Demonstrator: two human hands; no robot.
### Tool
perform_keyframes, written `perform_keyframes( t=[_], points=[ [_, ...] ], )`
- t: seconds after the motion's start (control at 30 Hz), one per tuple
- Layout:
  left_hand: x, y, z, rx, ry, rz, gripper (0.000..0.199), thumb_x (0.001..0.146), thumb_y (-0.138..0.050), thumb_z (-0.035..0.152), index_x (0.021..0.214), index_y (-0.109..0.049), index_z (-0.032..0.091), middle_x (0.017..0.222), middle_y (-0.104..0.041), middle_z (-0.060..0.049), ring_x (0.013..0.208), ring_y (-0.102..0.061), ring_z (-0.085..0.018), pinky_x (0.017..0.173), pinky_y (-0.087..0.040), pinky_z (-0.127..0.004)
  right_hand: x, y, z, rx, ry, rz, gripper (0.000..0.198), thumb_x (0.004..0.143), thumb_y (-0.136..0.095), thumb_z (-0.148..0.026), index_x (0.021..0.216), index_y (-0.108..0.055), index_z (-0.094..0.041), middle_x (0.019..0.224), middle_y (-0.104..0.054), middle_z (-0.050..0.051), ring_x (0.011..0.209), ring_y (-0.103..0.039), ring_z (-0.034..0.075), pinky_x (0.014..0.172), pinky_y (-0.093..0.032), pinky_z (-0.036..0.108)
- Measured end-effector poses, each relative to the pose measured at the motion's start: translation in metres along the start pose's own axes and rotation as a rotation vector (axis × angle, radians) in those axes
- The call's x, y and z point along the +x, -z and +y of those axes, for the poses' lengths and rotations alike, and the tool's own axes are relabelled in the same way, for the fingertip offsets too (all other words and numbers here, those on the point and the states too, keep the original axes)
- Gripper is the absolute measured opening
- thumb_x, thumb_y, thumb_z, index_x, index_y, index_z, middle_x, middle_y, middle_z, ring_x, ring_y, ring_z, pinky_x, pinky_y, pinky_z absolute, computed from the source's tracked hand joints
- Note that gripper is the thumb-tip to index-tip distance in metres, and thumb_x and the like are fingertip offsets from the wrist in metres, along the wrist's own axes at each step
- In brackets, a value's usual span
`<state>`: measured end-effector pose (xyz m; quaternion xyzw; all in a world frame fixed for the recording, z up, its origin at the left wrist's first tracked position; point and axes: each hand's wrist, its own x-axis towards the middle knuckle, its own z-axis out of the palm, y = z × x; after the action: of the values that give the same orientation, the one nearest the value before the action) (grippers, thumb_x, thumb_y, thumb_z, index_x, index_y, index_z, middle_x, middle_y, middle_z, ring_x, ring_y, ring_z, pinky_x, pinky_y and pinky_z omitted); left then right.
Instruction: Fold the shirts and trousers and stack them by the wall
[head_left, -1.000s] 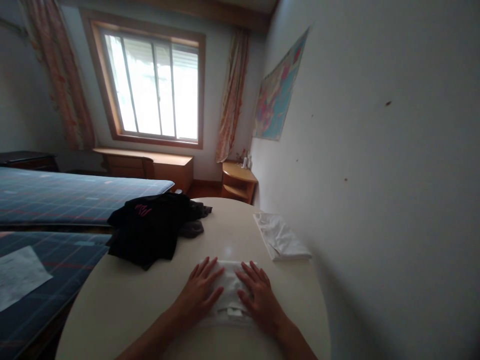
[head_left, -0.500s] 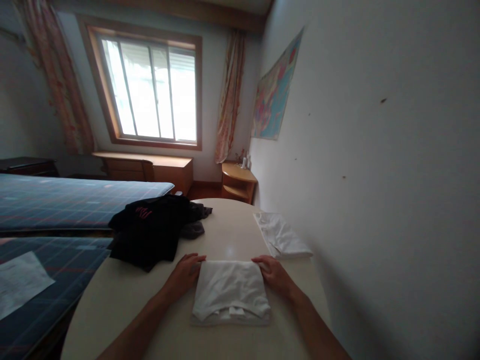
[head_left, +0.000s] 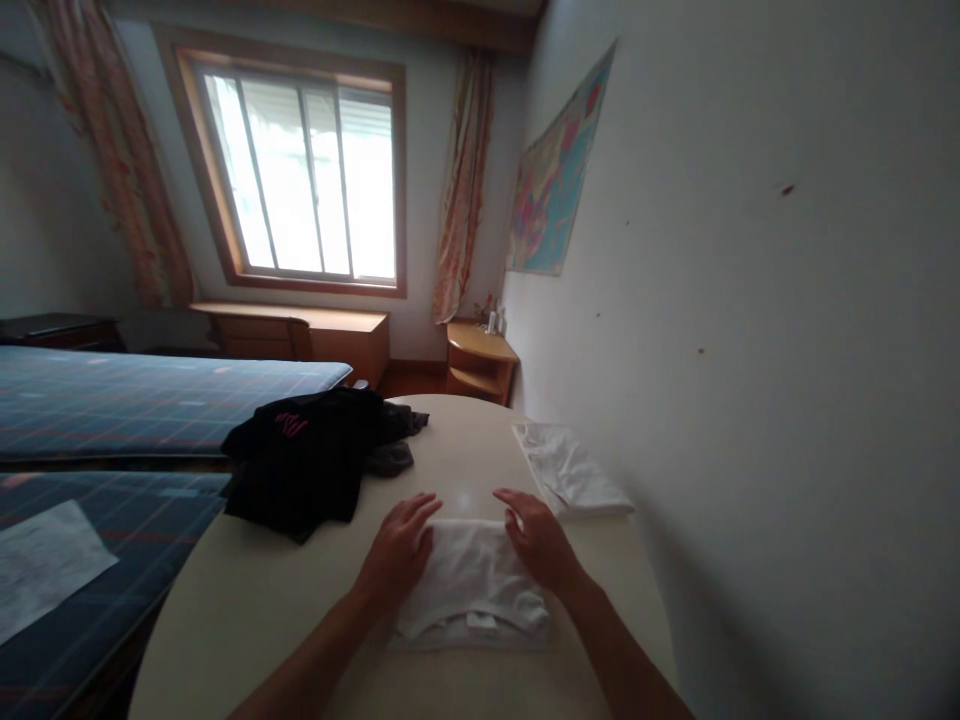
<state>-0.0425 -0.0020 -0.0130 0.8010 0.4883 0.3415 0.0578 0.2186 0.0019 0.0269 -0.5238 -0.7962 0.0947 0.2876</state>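
A white shirt [head_left: 476, 575], folded into a neat rectangle, lies on the round cream table [head_left: 247, 600] in front of me, its collar and label towards me. My left hand [head_left: 401, 545] is over its left edge, fingers apart and pointing inward. At the right edge is my right hand [head_left: 536, 535], its fingers also spread and partly over the cloth. Neither hand grips the shirt; whether the fingertips touch it I cannot tell. Another folded white garment [head_left: 574, 475] rests at the table's right side, beyond my right hand.
Dark crumpled clothes [head_left: 315, 460], one with pink lettering, lie on the table's far left. Beds with blue plaid mattresses [head_left: 172, 400] stand to the left, a paper sheet [head_left: 52, 560] on the nearer one. A white wall [head_left: 750, 450] runs close on the right.
Both hands have come off the shirt's far corners and moved inward over its sides, fingers now lifted and spread. The shirt keeps its folded shape.
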Motion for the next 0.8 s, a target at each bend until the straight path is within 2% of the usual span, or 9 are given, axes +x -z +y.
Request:
perform_keyframes(
  t=[0.07, 0.13, 0.2, 0.27, 0.37, 0.5, 0.6, 0.7, 0.8],
  points=[
    [-0.006, -0.004, 0.009, 0.07, -0.072, -0.112, 0.051, 0.095, -0.046, 0.028, 0.146, -0.045, 0.029, 0.153, -0.044, -0.005, 0.143, -0.036, -0.025, 0.118, -0.028, -0.051, -0.003, -0.01, -0.019, -0.063, 0.074, -0.129, 0.05, 0.098, -0.04, -0.035, 0.145, -0.048, -0.022, 0.149, -0.048, 0.007, 0.142, -0.037, 0.024, 0.119, -0.024, 0.045],
    [-0.012, -0.007, 0.012, 0.132, -0.086, -0.218, 0.057, 0.096, -0.049, 0.037, 0.151, -0.035, 0.035, 0.158, -0.035, -0.004, 0.147, -0.027, -0.03, 0.118, -0.024, -0.056, -0.01, -0.021, -0.032, -0.113, 0.096, -0.261, 0.056, 0.099, -0.039, -0.048, 0.151, -0.038, -0.026, 0.157, -0.036, 0.005, 0.147, -0.026, 0.026, 0.121, -0.016, 0.05],
    [-0.016, -0.007, 0.009, 0.162, -0.053, -0.288, 0.058, 0.096, -0.049, 0.045, 0.151, -0.032, 0.039, 0.161, -0.029, -0.003, 0.148, -0.023, -0.033, 0.116, -0.025, -0.059, -0.017, -0.028, -0.038, -0.147, 0.071, -0.341, 0.061, 0.099, -0.037, -0.055, 0.153, -0.032, -0.029, 0.16, -0.03, 0.005, 0.148, -0.023, 0.027, 0.121, -0.013, 0.051],
    [-0.017, -0.007, 0.005, 0.161, 0.007, -0.319, 0.056, 0.096, -0.047, 0.049, 0.15, -0.035, 0.039, 0.162, -0.027, -0.004, 0.148, -0.022, -0.033, 0.116, -0.026, -0.058, -0.022, -0.031, -0.039, -0.17, 0.033, -0.364, 0.063, 0.098, -0.036, -0.057, 0.155, -0.029, -0.029, 0.161, -0.028, 0.006, 0.148, -0.024, 0.027, 0.121, -0.013, 0.051],
    [-0.014, -0.005, -0.004, 0.127, 0.103, -0.278, 0.05, 0.098, -0.043, 0.041, 0.147, -0.044, 0.031, 0.155, -0.041, -0.007, 0.144, -0.033, -0.03, 0.117, -0.026, -0.055, -0.025, -0.028, -0.04, -0.181, -0.007, -0.368, 0.062, 0.099, -0.036, -0.056, 0.154, -0.031, -0.029, 0.159, -0.033, 0.008, 0.146, -0.028, 0.028, 0.12, -0.014, 0.051],
    [-0.007, -0.002, -0.018, 0.023, 0.15, -0.143, 0.039, 0.094, -0.045, 0.027, 0.129, -0.061, 0.019, 0.13, -0.063, -0.01, 0.127, -0.052, -0.026, 0.115, -0.033, -0.049, -0.02, -0.019, -0.046, -0.168, -0.033, -0.36, 0.057, 0.099, -0.039, -0.052, 0.148, -0.041, -0.025, 0.151, -0.045, 0.011, 0.139, -0.039, 0.028, 0.116, -0.023, 0.049],
    [-0.004, -0.001, -0.024, -0.134, 0.136, -0.079, 0.032, 0.09, -0.051, 0.026, 0.118, -0.066, 0.019, 0.118, -0.067, -0.01, 0.117, -0.058, -0.025, 0.107, -0.043, -0.043, -0.006, -0.016, -0.051, -0.19, -0.055, -0.355, 0.05, 0.099, -0.038, -0.05, 0.138, -0.054, -0.023, 0.136, -0.06, 0.012, 0.125, -0.053, 0.028, 0.107, -0.035, 0.046],
    [-0.003, 0.001, -0.02, -0.287, 0.13, -0.038, 0.027, 0.09, -0.05, 0.025, 0.112, -0.065, 0.021, 0.112, -0.066, -0.008, 0.107, -0.062, -0.023, 0.1, -0.049, -0.04, 0.014, -0.014, -0.05, -0.218, -0.089, -0.351, 0.052, 0.096, -0.04, -0.057, 0.127, -0.063, -0.022, 0.124, -0.066, 0.013, 0.115, -0.059, 0.029, 0.1, -0.04, 0.044],
    [-0.002, 0.002, -0.009, -0.416, 0.148, -0.001, 0.023, 0.092, -0.049, 0.028, 0.108, -0.064, 0.022, 0.108, -0.065, -0.007, 0.098, -0.065, -0.02, 0.091, -0.054, -0.037, 0.033, -0.007, -0.044, -0.143, -0.068, -0.471, 0.052, 0.089, -0.05, -0.062, 0.113, -0.071, -0.02, 0.111, -0.072, 0.012, 0.101, -0.064, 0.026, 0.087, -0.045, 0.034]
  ],
)
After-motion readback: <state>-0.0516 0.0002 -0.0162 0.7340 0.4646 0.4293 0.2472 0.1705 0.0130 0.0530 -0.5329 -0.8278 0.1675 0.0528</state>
